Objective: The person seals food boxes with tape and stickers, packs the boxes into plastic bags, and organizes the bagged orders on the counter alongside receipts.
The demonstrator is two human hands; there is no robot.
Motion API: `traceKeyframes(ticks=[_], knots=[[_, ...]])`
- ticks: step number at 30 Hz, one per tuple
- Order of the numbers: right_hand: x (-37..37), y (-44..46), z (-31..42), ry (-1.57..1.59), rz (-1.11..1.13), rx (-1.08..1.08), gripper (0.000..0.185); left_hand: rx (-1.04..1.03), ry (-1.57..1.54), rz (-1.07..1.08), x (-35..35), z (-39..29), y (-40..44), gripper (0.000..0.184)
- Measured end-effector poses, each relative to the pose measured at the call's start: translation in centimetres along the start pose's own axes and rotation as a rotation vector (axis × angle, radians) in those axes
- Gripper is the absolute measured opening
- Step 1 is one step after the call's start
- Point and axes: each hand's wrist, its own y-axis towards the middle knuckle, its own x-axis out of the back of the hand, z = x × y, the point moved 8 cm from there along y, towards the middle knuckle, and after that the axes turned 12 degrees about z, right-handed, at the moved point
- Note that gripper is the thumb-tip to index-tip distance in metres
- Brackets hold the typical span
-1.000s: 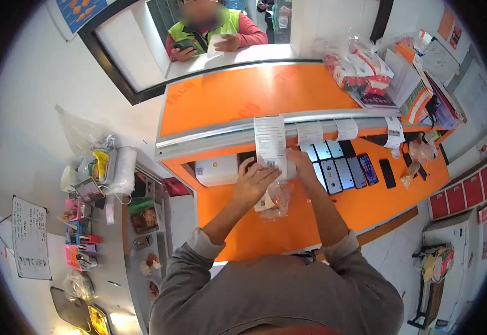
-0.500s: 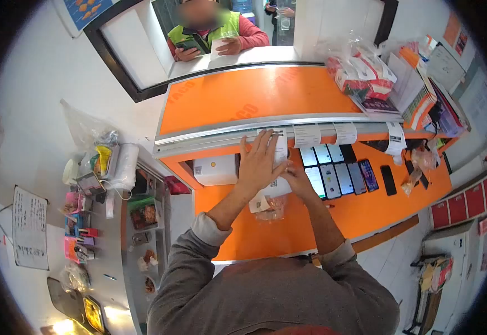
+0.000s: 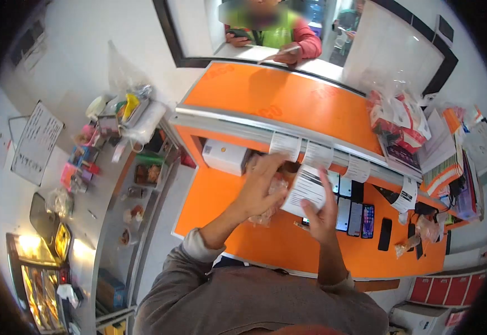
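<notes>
My right hand (image 3: 323, 216) grips a printed white receipt (image 3: 306, 191), its thumb on the paper's lower right edge. To its left, my left hand (image 3: 260, 188) is raised over the orange desk (image 3: 210, 215), fingers partly spread, close to a receipt (image 3: 284, 146) hanging from the metal shelf edge. Whether its fingertips touch that slip is unclear. More receipts (image 3: 318, 155) hang further along the rail. A crumpled clear plastic bag (image 3: 263, 216) lies beneath my left hand. Several phones (image 3: 355, 218) stand in rows right of the held receipt, partly covered by it.
Beyond the orange upper counter (image 3: 277, 97), a person in a green vest (image 3: 280, 36) holds a phone and a paper. A white box (image 3: 225, 156) sits under the shelf. Bagged packets (image 3: 398, 120) and folders (image 3: 450, 156) stand at the right. A metal side counter (image 3: 95, 223) runs along the left.
The view has turned. The receipt that hung at my hands is now off to the right in my right hand. My left hand has come off it. The person's paper has tilted lower.
</notes>
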Motion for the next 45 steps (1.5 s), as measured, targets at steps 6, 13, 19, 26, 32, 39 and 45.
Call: traceKeyframes(ticks=[6,13,19,26,32,39,45], knots=[[-12.3,1.8,3.5,0.063,0.386,0.136,0.07,0.46,-1.131,-0.318,2.0,2.0,-12.3,0.033],[-24.4,-3.3,2.5,0.391,0.733,-0.149,0.066,0.441,-1.079,-1.079,13.4,0.0,-30.4,0.039],[-36.9,-6.2,6.2,0.494,0.871,-0.22,0.057,0.411,-1.043,-1.219,19.4,-6.8,-46.7,0.038],[-53.0,-10.2,16.3,0.508,0.984,-0.029,0.051,0.439,-0.858,-1.326,26.7,-12.6,-61.9,0.039],[-67.6,-15.7,16.4,0.534,1.228,0.001,0.043,0.803,-0.349,-0.871,28.6,-11.4,-70.0,0.029],[-89.7,-17.7,17.1,0.659,1.434,-0.222,0.025,0.786,0.097,-0.997,38.4,-9.3,-84.8,0.025],[-112.3,-19.8,31.9,0.513,1.765,0.179,0.017,1.012,0.337,-1.401,47.9,-15.6,-101.2,0.041]])
